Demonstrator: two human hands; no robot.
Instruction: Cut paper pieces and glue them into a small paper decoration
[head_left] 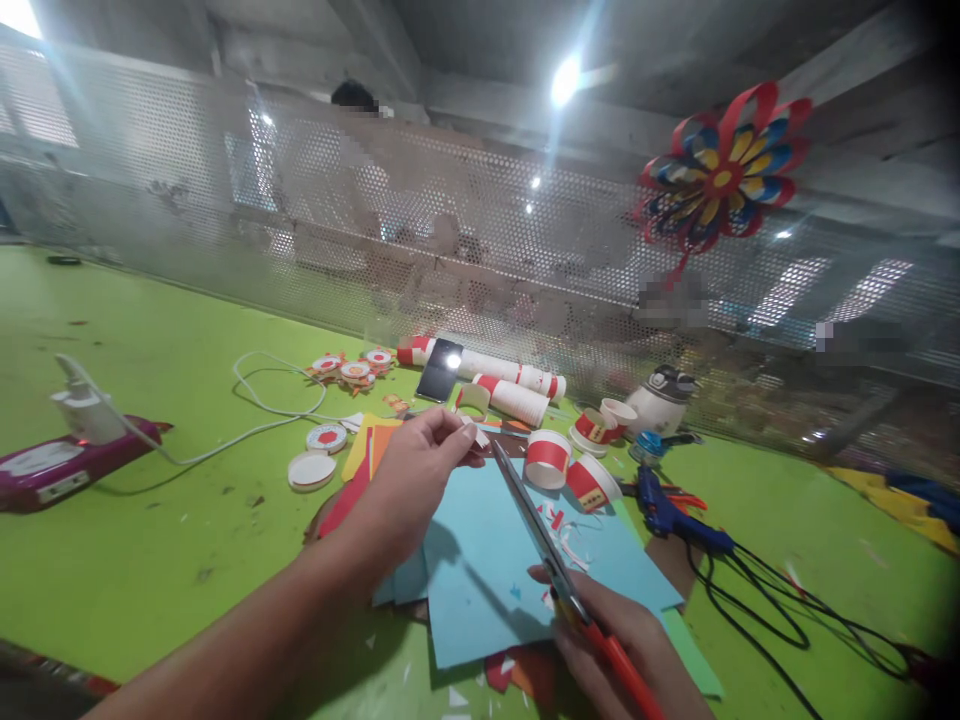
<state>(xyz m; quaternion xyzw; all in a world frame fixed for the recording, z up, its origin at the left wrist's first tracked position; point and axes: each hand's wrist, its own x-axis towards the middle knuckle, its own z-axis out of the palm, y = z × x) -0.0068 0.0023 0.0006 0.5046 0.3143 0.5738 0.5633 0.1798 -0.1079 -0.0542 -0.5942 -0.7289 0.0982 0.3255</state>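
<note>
My left hand (415, 478) is pinched on a small pale scrap of paper (478, 434) above the table. My right hand (626, 640) grips red-handled scissors (541, 540), whose blades point up and away to that scrap. Beneath both hands lies a light blue paper sheet (480, 590) on the green table (150, 540), with red and white snippets on it. Red, orange and yellow sheets (367, 455) stick out from under my left hand.
Cut red-and-white paper cups (547, 458) and a row of stacked cups (517, 385) lie beyond. A blue glue gun (667, 515) with a black cord is at right, a phone (439, 370), a white cable (255, 420), a purple device (60, 465) at left. A mesh screen (480, 230) holds a paper pinwheel (720, 175).
</note>
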